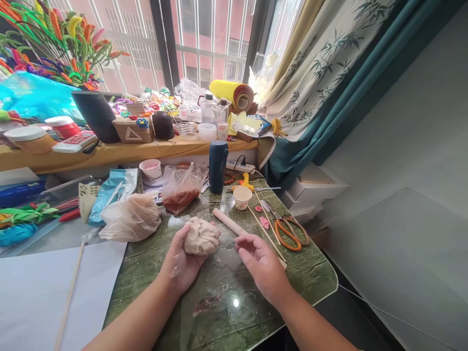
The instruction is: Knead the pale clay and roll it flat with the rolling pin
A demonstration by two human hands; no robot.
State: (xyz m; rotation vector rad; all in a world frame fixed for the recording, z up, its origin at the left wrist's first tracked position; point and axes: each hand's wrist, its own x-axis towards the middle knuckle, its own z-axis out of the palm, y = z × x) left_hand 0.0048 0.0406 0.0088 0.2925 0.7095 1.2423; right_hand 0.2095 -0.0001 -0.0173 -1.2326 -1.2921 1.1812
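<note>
My left hand (180, 264) is closed around a beige lump of clay or dough (201, 236), cupping it from the left on the glossy green table (234, 302). My right hand (260, 263) hovers just right of the lump, fingers loosely curled with their tips drawn together, and I can make out nothing in them. A pale wooden rolling stick (229, 222) lies on the table right behind my right hand's fingers.
Orange-handled scissors (288, 233), thin sticks and a small paper cup (242, 197) lie at the right. A dark blue bottle (218, 166), a bag of reddish powder (182, 187) and a plastic bag (129, 218) stand behind. White paper (40, 287) covers the left; a cluttered shelf runs along the window.
</note>
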